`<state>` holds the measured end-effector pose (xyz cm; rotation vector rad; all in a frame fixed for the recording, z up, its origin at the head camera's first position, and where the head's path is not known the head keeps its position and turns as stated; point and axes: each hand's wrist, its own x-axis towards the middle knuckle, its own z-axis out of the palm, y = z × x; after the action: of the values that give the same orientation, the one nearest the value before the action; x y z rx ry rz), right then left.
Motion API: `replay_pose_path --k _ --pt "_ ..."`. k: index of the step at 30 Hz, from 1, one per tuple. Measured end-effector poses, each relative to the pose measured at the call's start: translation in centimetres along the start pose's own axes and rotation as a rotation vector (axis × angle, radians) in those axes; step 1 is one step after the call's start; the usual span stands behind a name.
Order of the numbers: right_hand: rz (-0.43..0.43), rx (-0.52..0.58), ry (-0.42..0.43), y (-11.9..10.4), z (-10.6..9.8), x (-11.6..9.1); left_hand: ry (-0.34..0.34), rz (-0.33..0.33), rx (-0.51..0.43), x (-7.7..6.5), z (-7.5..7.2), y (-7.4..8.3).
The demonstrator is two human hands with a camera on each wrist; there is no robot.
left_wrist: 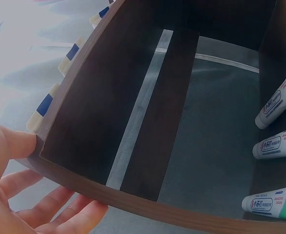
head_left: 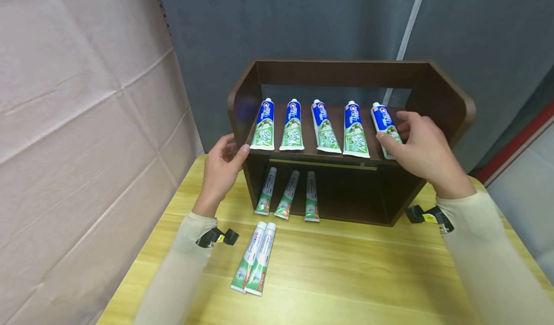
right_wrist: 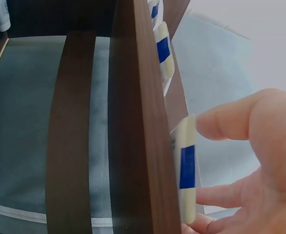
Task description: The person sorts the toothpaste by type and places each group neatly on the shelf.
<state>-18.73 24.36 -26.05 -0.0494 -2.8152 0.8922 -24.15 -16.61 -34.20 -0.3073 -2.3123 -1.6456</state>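
A dark brown two-tier shelf [head_left: 320,65] stands on the table. My left hand [head_left: 220,166] grips its left side panel, thumb at the front corner and fingers along the outside, as the left wrist view shows too. On the upper tier lies a row of several blue, white and green toothpaste tubes [head_left: 292,125]. My right hand [head_left: 421,144] holds the rightmost toothpaste tube [head_left: 383,118] near its crimped end, thumb on the near left and fingers at the far right. In the right wrist view that tube's end [right_wrist: 187,168] sticks out over the shelf edge.
Three white and green toothpaste tubes [head_left: 311,197] lie on the lower tier's left half, their ends toward the front. Two more such tubes [head_left: 261,260] lie overlapping on the wooden table [head_left: 346,272] before the shelf. A pale cloth wall [head_left: 95,123] rises at left, a grey curtain [head_left: 281,22] behind.
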Motion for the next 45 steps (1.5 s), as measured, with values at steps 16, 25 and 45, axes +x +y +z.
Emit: replay_pose_path --k 16,25,45 --pt "-0.067 0.020 0.080 -0.7 0.6 -2.9 0.007 0.041 0.036 0.0 -0.3 0.2" --pt "-0.162 0.124 0.172 -1.3 2.0 -5.9 -0.005 0.049 0.003 0.0 -0.3 0.3" --pt "-0.394 0.451 0.307 -2.6 9.8 -8.8 -0.016 0.004 0.001 0.5 -0.4 0.7"
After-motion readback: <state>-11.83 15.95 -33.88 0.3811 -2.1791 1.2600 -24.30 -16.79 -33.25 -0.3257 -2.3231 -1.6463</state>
